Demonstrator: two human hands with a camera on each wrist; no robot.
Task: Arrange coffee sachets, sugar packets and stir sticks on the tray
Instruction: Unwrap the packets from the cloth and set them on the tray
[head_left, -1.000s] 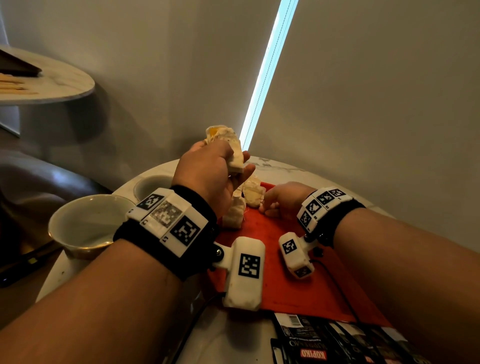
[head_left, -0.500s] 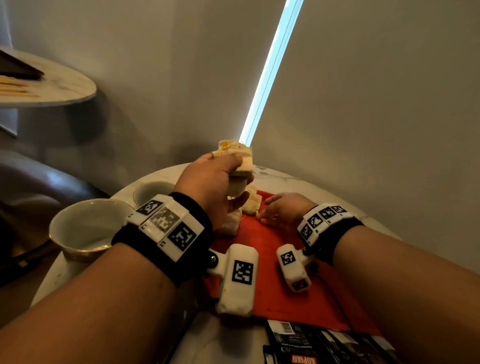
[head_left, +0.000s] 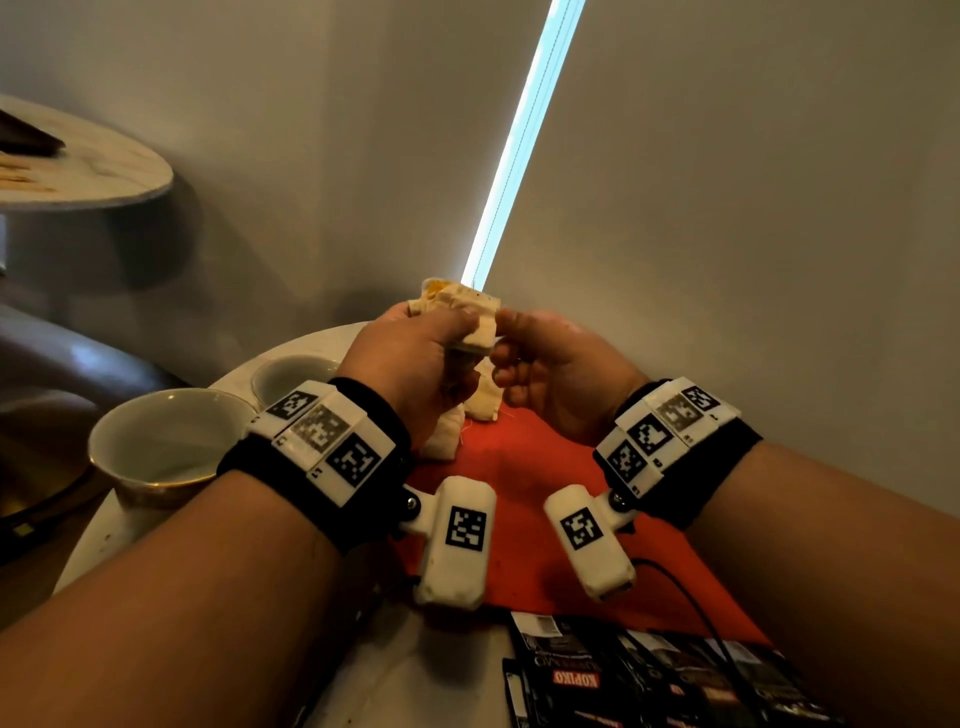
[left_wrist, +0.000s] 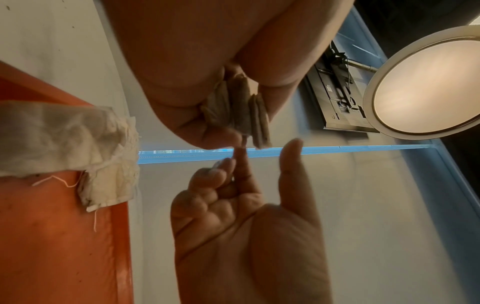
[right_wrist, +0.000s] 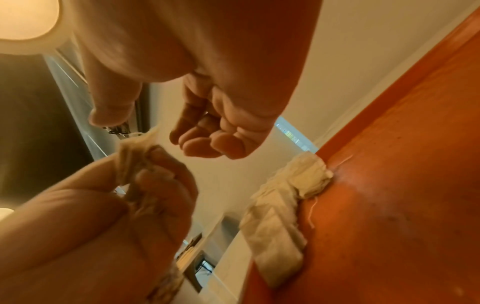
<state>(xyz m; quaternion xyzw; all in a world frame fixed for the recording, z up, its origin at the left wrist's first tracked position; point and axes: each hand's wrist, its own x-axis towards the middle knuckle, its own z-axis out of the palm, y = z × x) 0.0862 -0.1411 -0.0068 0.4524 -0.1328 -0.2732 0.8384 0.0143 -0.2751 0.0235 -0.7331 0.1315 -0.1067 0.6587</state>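
While the left hand (head_left: 415, 358) fingers clamp the packet bundle (head_left: 470, 312) upright, the right hand (head_left: 550, 364), loosely curled and empty, sits just beside its exposed edge.

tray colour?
Red-orange, plain; the tray shows best in the head view, under both wrists.

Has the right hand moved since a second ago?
Yes. The right hand has risen off the red tray and gone left to the packets in the left hand.
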